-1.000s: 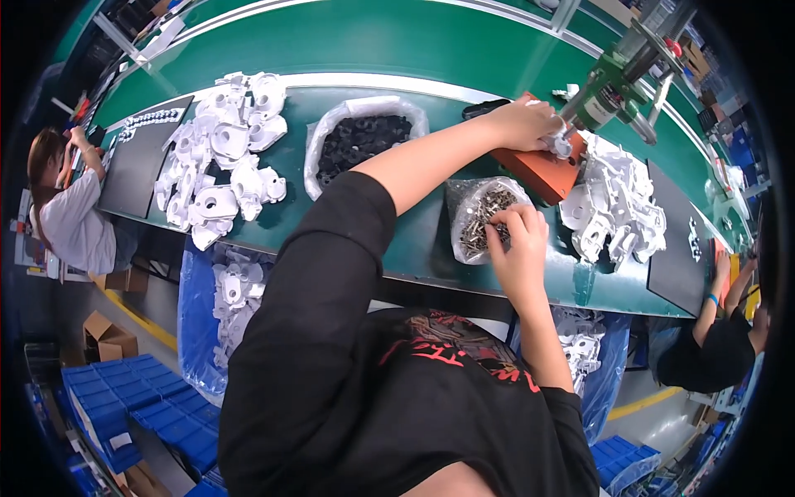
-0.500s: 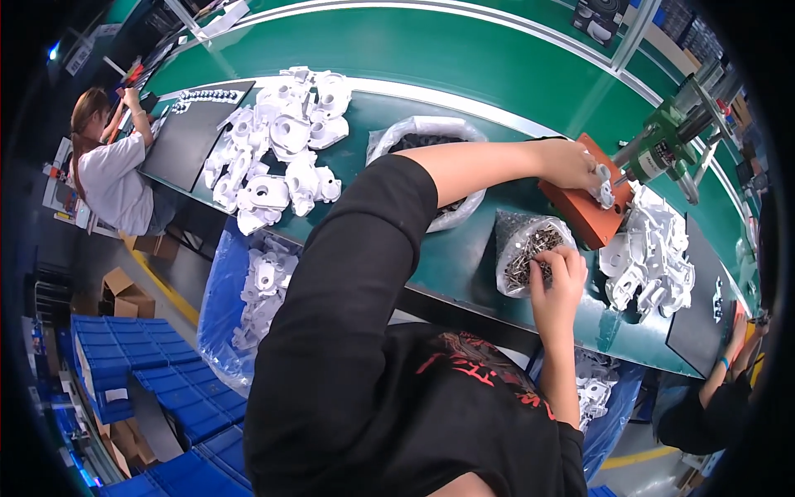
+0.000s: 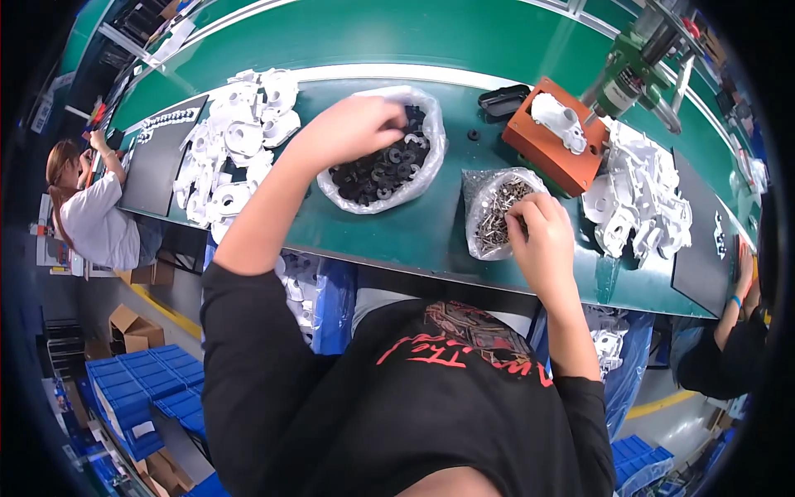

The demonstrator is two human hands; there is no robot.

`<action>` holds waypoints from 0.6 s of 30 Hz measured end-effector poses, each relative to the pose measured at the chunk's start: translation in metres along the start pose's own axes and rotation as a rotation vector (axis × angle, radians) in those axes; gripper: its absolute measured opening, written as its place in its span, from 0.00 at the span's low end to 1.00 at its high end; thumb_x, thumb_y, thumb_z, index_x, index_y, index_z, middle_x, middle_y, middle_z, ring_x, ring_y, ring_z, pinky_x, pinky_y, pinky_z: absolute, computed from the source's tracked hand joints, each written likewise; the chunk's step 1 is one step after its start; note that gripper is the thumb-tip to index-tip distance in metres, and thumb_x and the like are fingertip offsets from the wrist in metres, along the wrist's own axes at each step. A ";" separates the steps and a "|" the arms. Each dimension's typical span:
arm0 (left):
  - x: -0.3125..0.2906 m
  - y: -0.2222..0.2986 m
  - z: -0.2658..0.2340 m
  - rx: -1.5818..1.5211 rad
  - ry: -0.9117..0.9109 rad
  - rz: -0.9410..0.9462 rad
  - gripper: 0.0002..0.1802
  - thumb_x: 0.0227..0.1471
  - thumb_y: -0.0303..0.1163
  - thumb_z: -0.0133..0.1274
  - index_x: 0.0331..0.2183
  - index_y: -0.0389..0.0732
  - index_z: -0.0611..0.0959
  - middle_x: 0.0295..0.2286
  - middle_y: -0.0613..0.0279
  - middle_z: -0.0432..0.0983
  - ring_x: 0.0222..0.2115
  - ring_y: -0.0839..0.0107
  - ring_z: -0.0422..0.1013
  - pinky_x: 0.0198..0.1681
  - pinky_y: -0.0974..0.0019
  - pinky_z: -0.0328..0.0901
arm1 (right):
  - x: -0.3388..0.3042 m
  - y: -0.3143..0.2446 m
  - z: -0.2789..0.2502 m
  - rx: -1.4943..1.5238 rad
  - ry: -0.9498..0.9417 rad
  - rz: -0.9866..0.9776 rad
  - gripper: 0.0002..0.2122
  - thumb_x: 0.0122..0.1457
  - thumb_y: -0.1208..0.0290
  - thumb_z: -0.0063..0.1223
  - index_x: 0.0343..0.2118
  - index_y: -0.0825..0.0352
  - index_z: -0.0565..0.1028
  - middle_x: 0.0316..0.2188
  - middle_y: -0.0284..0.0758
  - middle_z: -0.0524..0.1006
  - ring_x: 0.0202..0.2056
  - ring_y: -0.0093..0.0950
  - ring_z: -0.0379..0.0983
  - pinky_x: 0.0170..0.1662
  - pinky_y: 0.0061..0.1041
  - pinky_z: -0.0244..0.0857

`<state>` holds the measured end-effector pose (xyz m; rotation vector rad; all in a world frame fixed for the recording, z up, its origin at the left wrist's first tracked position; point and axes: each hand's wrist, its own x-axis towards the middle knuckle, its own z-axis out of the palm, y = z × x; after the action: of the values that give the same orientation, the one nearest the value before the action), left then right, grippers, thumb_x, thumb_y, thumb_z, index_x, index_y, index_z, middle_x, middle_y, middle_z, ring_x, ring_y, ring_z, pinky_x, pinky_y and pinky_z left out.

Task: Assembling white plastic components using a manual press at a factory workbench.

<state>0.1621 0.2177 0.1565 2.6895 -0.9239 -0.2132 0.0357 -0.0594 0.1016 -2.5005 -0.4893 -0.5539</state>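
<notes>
My left hand (image 3: 364, 126), slightly blurred, reaches over the far side of a clear plastic bag of small black ring-like parts (image 3: 383, 176). Its thumb stands apart from its curled fingers, and I see nothing held between them. Over a smaller plastic bag of metal pins or screws (image 3: 495, 217) is my right hand (image 3: 545, 236), thumb and fingertips pinched together. Whatever sits in that pinch is too small to make out. Beyond the right hand, a white molded part (image 3: 556, 123) lies on an orange block (image 3: 530, 132), with neither hand on it.
A green press-like machine (image 3: 621, 87) stands over the orange block. White molded parts are heaped at left (image 3: 240, 137) and right (image 3: 633, 195). A black object (image 3: 503, 101) and a small black ring (image 3: 473, 134) lie by the block. Co-workers sit at left (image 3: 99, 207) and right (image 3: 725, 356).
My left hand has left the white part on the orange block and swung left to the bag of black parts. My right hand stays at the metal pieces. The whole view has shifted.
</notes>
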 end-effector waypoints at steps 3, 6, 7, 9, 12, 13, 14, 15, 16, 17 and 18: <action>-0.032 -0.003 0.028 0.114 0.112 -0.088 0.14 0.46 0.36 0.55 0.36 0.41 0.78 0.30 0.54 0.69 0.36 0.55 0.67 0.39 0.59 0.63 | 0.005 0.003 0.000 0.018 -0.034 0.021 0.05 0.44 0.79 0.56 0.25 0.68 0.71 0.28 0.38 0.71 0.32 0.39 0.69 0.36 0.34 0.62; -0.037 -0.004 0.050 0.126 0.225 -0.087 0.13 0.45 0.35 0.56 0.35 0.41 0.78 0.29 0.55 0.67 0.34 0.57 0.67 0.38 0.59 0.63 | 0.008 -0.002 -0.004 -0.004 -0.070 0.030 0.05 0.44 0.79 0.56 0.25 0.68 0.71 0.28 0.39 0.71 0.33 0.39 0.69 0.36 0.34 0.63; -0.037 -0.004 0.052 0.113 0.283 -0.072 0.13 0.45 0.35 0.56 0.34 0.41 0.77 0.29 0.55 0.67 0.34 0.57 0.67 0.37 0.60 0.63 | 0.007 -0.002 -0.004 -0.010 -0.067 0.039 0.05 0.44 0.79 0.56 0.25 0.68 0.71 0.28 0.39 0.71 0.33 0.39 0.69 0.36 0.34 0.63; -0.034 -0.002 0.052 0.070 0.281 -0.073 0.13 0.45 0.35 0.57 0.33 0.40 0.77 0.29 0.55 0.67 0.33 0.57 0.67 0.36 0.60 0.63 | 0.005 -0.001 -0.007 0.027 -0.023 -0.020 0.05 0.44 0.79 0.55 0.25 0.68 0.71 0.27 0.38 0.71 0.32 0.39 0.69 0.36 0.33 0.63; -0.028 0.002 0.052 0.016 0.295 -0.089 0.12 0.44 0.34 0.57 0.31 0.40 0.76 0.27 0.56 0.67 0.31 0.58 0.66 0.34 0.61 0.62 | 0.000 0.005 -0.002 0.038 -0.021 -0.021 0.05 0.44 0.79 0.55 0.25 0.68 0.71 0.26 0.37 0.71 0.33 0.39 0.69 0.36 0.33 0.63; -0.026 0.002 0.053 0.040 0.293 -0.089 0.11 0.44 0.34 0.57 0.30 0.39 0.76 0.27 0.56 0.67 0.30 0.58 0.66 0.33 0.61 0.62 | -0.001 0.007 -0.001 0.039 -0.012 -0.011 0.05 0.44 0.80 0.55 0.25 0.68 0.71 0.27 0.37 0.70 0.33 0.39 0.69 0.36 0.34 0.64; -0.025 0.001 0.054 0.065 0.291 -0.088 0.11 0.44 0.34 0.57 0.29 0.39 0.76 0.26 0.57 0.67 0.30 0.58 0.66 0.33 0.60 0.62 | -0.002 0.007 0.001 0.030 -0.007 0.001 0.05 0.44 0.80 0.55 0.25 0.68 0.71 0.27 0.37 0.70 0.33 0.39 0.69 0.36 0.34 0.64; -0.024 0.000 0.058 0.078 0.326 -0.038 0.11 0.44 0.33 0.57 0.28 0.38 0.74 0.26 0.57 0.67 0.29 0.59 0.66 0.32 0.60 0.61 | -0.002 0.006 0.004 0.010 0.025 -0.006 0.05 0.44 0.80 0.54 0.25 0.68 0.71 0.27 0.37 0.70 0.33 0.39 0.69 0.36 0.34 0.64; -0.023 0.001 0.057 0.074 0.322 -0.023 0.11 0.44 0.33 0.57 0.28 0.38 0.74 0.26 0.57 0.67 0.29 0.59 0.66 0.32 0.60 0.61 | -0.002 0.006 0.005 -0.010 0.056 -0.014 0.05 0.44 0.80 0.54 0.25 0.67 0.71 0.26 0.37 0.70 0.33 0.39 0.69 0.36 0.34 0.64; -0.022 0.002 0.056 0.036 0.294 -0.046 0.11 0.44 0.32 0.57 0.28 0.37 0.74 0.26 0.57 0.67 0.29 0.59 0.66 0.32 0.61 0.61 | -0.002 0.007 0.006 -0.024 0.055 -0.021 0.05 0.43 0.80 0.55 0.25 0.66 0.72 0.27 0.36 0.71 0.33 0.38 0.69 0.37 0.34 0.63; -0.022 0.002 0.056 -0.002 0.266 -0.069 0.11 0.44 0.31 0.57 0.28 0.37 0.73 0.26 0.57 0.67 0.29 0.59 0.66 0.32 0.61 0.61 | -0.002 0.006 0.005 -0.035 0.060 -0.007 0.05 0.43 0.80 0.55 0.25 0.66 0.72 0.27 0.36 0.71 0.33 0.38 0.69 0.37 0.34 0.63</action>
<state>0.1313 0.2171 0.1049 2.6643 -0.7512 0.1276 0.0381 -0.0615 0.0944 -2.5076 -0.4701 -0.6436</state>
